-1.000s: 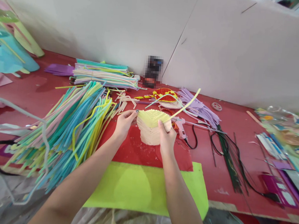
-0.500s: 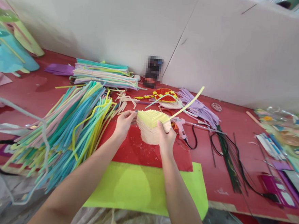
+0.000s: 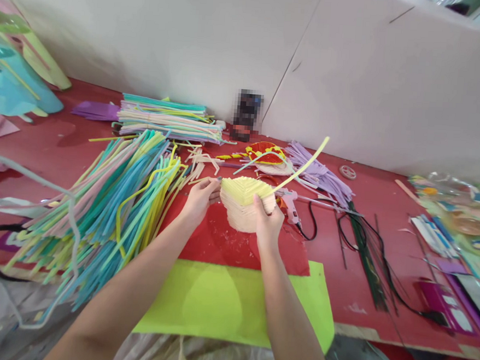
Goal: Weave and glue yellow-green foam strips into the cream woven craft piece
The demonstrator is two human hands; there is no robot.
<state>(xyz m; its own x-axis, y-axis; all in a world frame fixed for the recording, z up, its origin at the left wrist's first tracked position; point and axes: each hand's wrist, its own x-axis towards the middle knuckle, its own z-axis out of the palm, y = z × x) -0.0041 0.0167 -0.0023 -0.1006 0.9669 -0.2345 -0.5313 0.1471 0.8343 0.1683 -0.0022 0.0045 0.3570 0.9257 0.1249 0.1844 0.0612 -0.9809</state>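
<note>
A shell-shaped piece of pipe cleaners (image 3: 245,194), yellow in its upper rows and cream below, is held up between both hands over the table. My right hand (image 3: 269,220) grips its right side, the thumb lying on the front face. At its left upper edge, my left hand (image 3: 201,199) is closed with the fingertips pinched together; the far fingers are partly hidden. One pale yellow pipe cleaner (image 3: 307,164) sticks out from the piece towards the upper right, its far end free. Behind the right hand lies a pink-and-white hot glue gun (image 3: 291,206).
Under the hands are a red sheet (image 3: 235,251) and a lime-green sheet (image 3: 281,298). A large heap of coloured pipe cleaners (image 3: 98,203) lies left, with another bundle (image 3: 166,121) behind. Lilac pipe cleaners (image 3: 326,178), black cable (image 3: 385,267) and a magenta box (image 3: 445,307) lie right.
Very little differs. Both hands and the piece have shifted a touch to the right, and the free end of the yellow pipe cleaner sits slightly higher.
</note>
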